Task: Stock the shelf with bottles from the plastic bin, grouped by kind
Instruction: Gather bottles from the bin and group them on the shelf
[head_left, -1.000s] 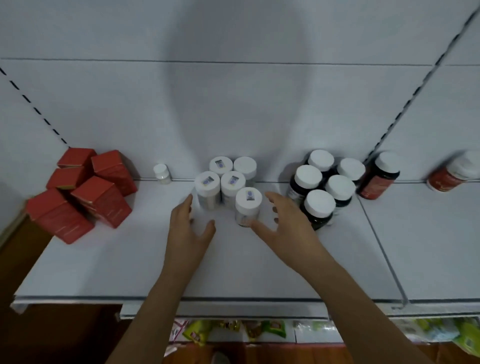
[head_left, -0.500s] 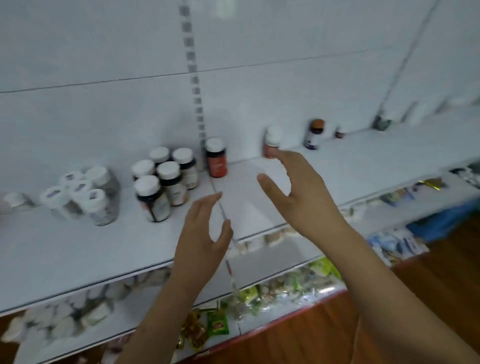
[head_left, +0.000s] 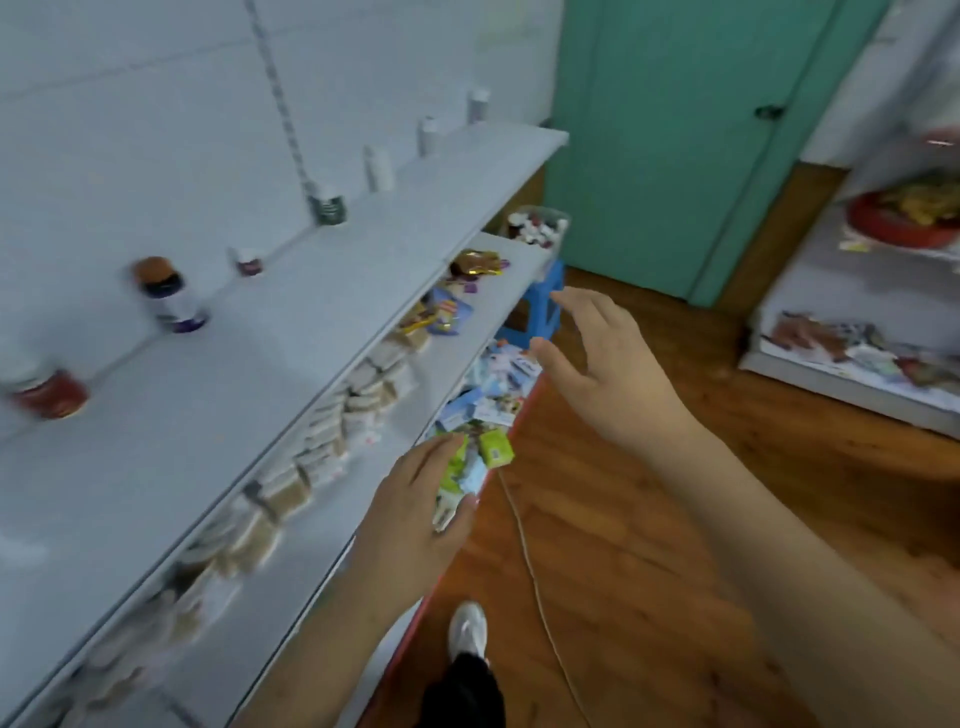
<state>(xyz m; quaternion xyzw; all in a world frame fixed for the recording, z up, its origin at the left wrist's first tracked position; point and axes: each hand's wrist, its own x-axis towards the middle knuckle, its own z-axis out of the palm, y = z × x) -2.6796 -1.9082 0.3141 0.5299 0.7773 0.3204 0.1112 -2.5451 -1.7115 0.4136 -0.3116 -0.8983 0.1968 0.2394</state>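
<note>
Two bare hands hang in the air beside the shelving, and neither holds anything. On the right hand the fingers are spread and nearly straight, thumb held apart from them, pointing toward the far end of the aisle. The left hand sits lower and nearer, palm down, its fingers loosely extended and lying close together above the front edge of the lower shelves; it touches nothing that can be made out.

Beyond the right fingertips stands a blue stool, and on it the plastic bin, a clear tub with bottles heaped inside, set at the end of the shelving just before the green door.

To the left runs the white top shelf, where single bottles stand well apart along the back wall: a red-labelled one nearest, blurred; a dark bottle with a brown cap; a small jar; a green-labelled bottle; and three pale bottles further on, too blurred to tell apart. The shelf below carries rows of wrapped snack packs and loose coloured packets. A white shoe and a thin cord show on the wooden floor.
</note>
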